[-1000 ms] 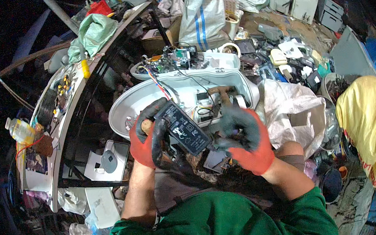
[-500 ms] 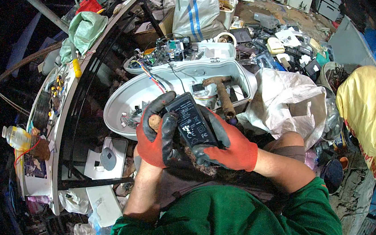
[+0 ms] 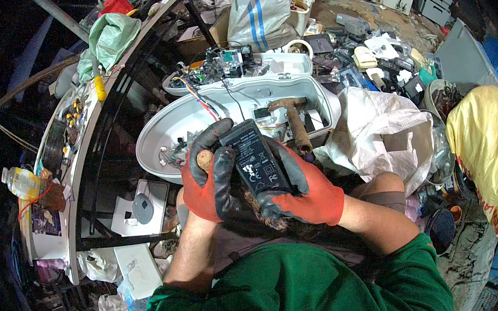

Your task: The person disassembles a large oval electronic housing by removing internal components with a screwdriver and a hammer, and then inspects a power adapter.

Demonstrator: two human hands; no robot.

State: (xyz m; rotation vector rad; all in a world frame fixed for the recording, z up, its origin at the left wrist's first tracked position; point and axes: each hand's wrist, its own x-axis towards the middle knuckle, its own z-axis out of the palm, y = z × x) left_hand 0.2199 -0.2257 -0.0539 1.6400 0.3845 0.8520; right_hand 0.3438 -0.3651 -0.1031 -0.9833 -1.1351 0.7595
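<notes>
Between my two gloved hands is a black rectangular power adapter (image 3: 255, 158), tilted, with its printed face up. My right hand (image 3: 305, 189) grips its right side and lower end, thumb across the near corner. My left hand (image 3: 208, 180) is closed around a tool whose round wooden handle end (image 3: 205, 160) shows between the fingers; the tool's other end is hidden. The left fingers also touch the adapter's left edge. A dark, rough lump (image 3: 273, 217) sits just under the adapter. Beyond my hands, a rusty hammer (image 3: 295, 126) rests in a grey plastic shell (image 3: 155, 137) with wires and small parts.
Behind the shell, a second tray (image 3: 298, 71) holds circuit boards. A white woven sack (image 3: 366, 145) stands open at right, near a yellow bag (image 3: 486, 158). Electronic scrap (image 3: 395, 71) is heaped beyond. A curved table edge (image 3: 90, 140) runs along the left.
Both hands and the adapter stay almost in place, with only a slight shift. The view has moved a little; nothing was let go or picked up.
</notes>
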